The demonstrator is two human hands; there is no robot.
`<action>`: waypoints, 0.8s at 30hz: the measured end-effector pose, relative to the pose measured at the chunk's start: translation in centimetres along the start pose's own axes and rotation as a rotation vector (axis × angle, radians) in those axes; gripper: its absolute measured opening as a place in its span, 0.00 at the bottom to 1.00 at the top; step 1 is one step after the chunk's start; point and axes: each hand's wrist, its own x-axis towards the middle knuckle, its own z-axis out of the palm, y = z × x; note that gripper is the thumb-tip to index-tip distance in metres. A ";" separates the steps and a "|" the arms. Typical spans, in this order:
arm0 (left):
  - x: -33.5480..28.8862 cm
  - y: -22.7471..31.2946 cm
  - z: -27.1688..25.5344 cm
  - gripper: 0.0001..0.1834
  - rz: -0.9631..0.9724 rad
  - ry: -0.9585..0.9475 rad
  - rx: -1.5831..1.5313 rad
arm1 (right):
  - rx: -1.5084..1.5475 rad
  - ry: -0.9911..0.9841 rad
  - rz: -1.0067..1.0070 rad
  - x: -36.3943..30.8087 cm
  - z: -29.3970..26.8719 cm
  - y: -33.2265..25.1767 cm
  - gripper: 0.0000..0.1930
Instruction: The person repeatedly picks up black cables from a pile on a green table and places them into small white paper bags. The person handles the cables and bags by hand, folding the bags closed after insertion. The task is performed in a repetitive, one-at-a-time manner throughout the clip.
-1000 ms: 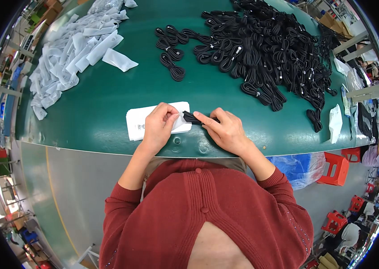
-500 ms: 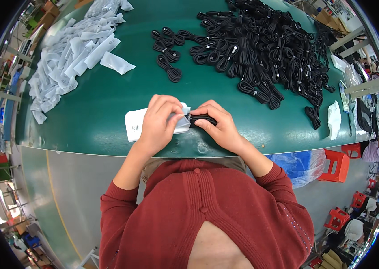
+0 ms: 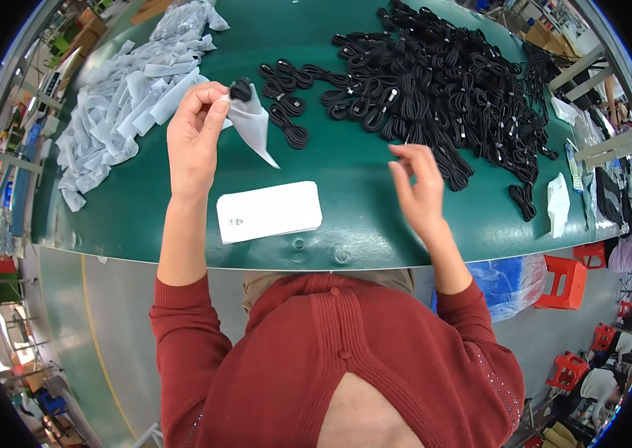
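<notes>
Raised off the table, my left hand (image 3: 198,131) pinches a frosted plastic bag (image 3: 251,128) between thumb and fingers. A black coiled cable (image 3: 240,90) shows at the bag's upper end, and the bag's tip hangs down. My right hand (image 3: 419,183) is empty, fingers apart, just short of the big heap of black coiled cables (image 3: 443,89). Between my hands a stack of flat white bags (image 3: 270,212) lies near the table's front edge. Beyond my left hand spreads a pile of filled frosted bags (image 3: 118,104).
Several bundled cables (image 3: 286,123) lie in a short row at the heap's left. A white crumpled bag (image 3: 557,203) sits on the right of the green table (image 3: 353,160). Below the right edge are a red stool (image 3: 564,282) and a blue plastic-wrapped thing (image 3: 506,285).
My left hand has lifted the bag with the cable off the white stack, up and to the left. My right hand has let go of the cable and moved right.
</notes>
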 end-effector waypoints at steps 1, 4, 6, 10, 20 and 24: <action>0.4 -0.1 -0.2 0.08 0.012 0.027 0.000 | -0.058 0.032 0.050 -0.4 -0.5 0.9 0.11; 1.6 -0.6 -1.6 0.10 -0.061 0.034 -0.126 | -0.348 0.077 0.008 -1.3 -2.3 3.4 0.10; 1.8 -0.9 -1.9 0.11 -0.153 0.057 -0.341 | -0.539 0.022 -0.010 -1.9 -3.1 4.3 0.15; 4.5 -3.4 -6.4 0.13 -0.251 0.240 -0.544 | -0.703 -0.123 0.012 -2.8 -3.5 5.2 0.21; -4.1 -1.0 -0.7 0.06 -0.093 -0.102 0.361 | -0.430 -0.111 0.005 -4.1 -1.6 4.3 0.12; -9.8 -3.7 3.0 0.11 -0.039 -0.475 0.504 | -0.118 -0.221 0.129 -4.1 0.4 1.4 0.13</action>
